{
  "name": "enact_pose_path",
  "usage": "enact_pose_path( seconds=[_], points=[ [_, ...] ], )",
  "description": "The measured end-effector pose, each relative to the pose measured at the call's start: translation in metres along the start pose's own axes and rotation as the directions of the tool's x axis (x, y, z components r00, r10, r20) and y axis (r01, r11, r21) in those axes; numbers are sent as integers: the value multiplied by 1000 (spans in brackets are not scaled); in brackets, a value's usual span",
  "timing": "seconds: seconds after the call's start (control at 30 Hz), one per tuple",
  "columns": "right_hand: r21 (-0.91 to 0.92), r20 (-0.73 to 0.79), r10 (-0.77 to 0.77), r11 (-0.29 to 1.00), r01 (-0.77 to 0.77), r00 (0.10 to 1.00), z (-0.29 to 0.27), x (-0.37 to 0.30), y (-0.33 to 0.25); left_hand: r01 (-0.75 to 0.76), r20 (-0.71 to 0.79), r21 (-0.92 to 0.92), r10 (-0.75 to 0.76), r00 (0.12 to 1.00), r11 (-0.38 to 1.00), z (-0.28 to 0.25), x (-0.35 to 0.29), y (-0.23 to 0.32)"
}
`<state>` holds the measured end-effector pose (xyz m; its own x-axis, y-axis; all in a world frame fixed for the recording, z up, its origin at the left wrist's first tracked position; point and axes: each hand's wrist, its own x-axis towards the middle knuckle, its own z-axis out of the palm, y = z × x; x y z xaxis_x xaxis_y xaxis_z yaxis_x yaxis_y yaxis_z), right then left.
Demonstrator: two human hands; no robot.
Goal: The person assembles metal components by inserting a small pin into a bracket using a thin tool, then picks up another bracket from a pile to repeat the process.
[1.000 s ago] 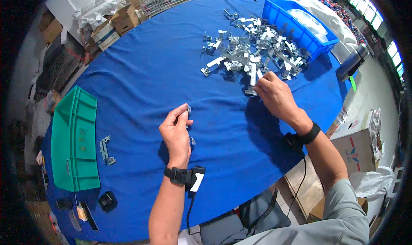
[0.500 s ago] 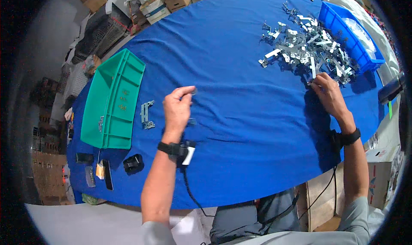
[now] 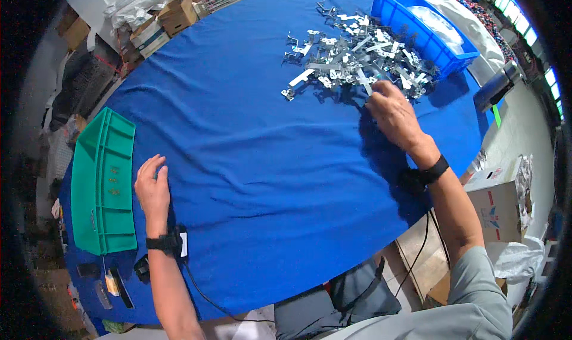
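At one o'clock, many metal brackets point(image 3: 353, 59) are apparently being left for handling, their near edge being reached by the right hand point(image 3: 392, 112), while the left hand point(image 3: 152, 191) is being held beside the green bin point(image 3: 106, 188) at nine o'clock, completed work and both grips being indeterminable.

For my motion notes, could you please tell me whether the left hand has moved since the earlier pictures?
Yes: the left hand has moved left, much closer to the green bin.
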<state>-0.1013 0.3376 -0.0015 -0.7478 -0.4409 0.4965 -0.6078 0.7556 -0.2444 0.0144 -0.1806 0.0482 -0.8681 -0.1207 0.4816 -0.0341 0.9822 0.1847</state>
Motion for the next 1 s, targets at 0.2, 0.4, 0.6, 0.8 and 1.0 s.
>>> enact_pose_path(
  seconds=[0.2, 0.4, 0.6, 0.8, 1.0],
  points=[
    [-90, -92, 26, 995, -34, 995, -3, 7, -21, 409, 313, -864, -321, 894, 294, -3, -14, 89],
    [-132, -133, 127, 981, -144, 983, -8, 5, -24, 521, 550, -829, -129, 825, -201, 32, -38, 160],
    [-9, -142, 89, 996, -91, 986, -14, 8, -39, 491, 493, -870, -37, 869, -51, 55, -51, 174],
    [-199, -115, 238, 946, -257, 964, -9, 3, -17, 479, 479, -877, 16, 877, 41, 57, -52, 179],
    [338, -78, 462, 846, -412, 884, -3, 9, -30, 489, 492, -869, 21, 870, 82, 55, -53, 173]
  ],
)
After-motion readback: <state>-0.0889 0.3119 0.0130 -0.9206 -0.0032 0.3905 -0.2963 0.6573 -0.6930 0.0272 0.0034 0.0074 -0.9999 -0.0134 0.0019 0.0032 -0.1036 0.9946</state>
